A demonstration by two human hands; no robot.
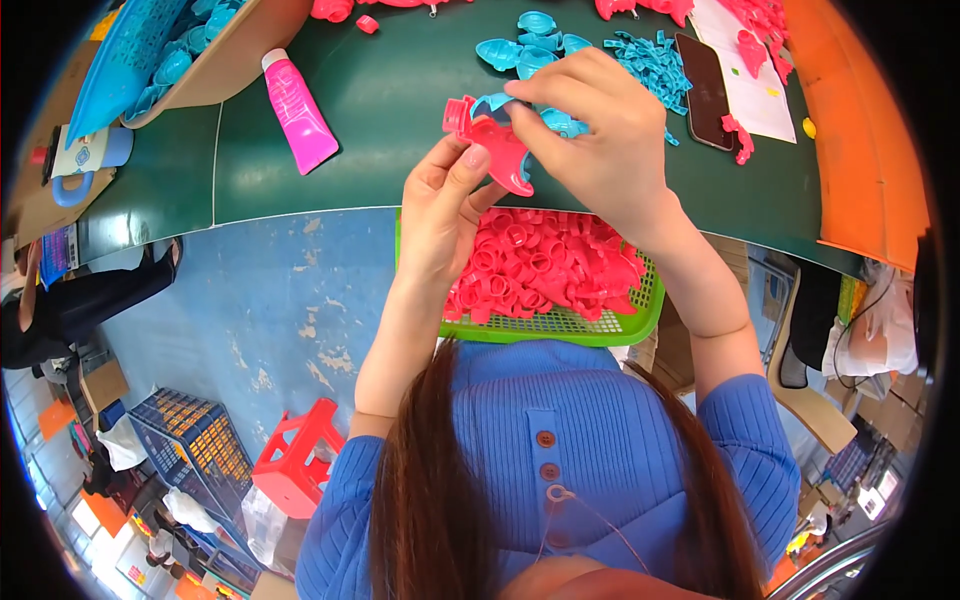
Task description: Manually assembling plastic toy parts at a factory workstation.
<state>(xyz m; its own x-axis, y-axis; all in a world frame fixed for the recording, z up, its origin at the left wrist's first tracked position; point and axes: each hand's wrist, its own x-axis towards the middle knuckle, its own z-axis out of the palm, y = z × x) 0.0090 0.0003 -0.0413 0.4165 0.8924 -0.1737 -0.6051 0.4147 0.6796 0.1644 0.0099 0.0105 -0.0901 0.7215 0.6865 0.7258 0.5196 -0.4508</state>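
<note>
pink plastic piece (497,152) with a blue piece (492,102) behind, above table edge.

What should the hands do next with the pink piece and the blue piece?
Probably press the blue piece onto the pink piece: the left hand holds the pink one steady, and the right hand already pinches the blue one against its top.

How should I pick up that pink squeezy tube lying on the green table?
Grab the pink tube around its round middle, coming down from above. It lies flat on the green table with bare space on both long sides, so fingers fit there. Its flat crimped end is thin and its white cap end is small, so both look harder to pinch.
</note>
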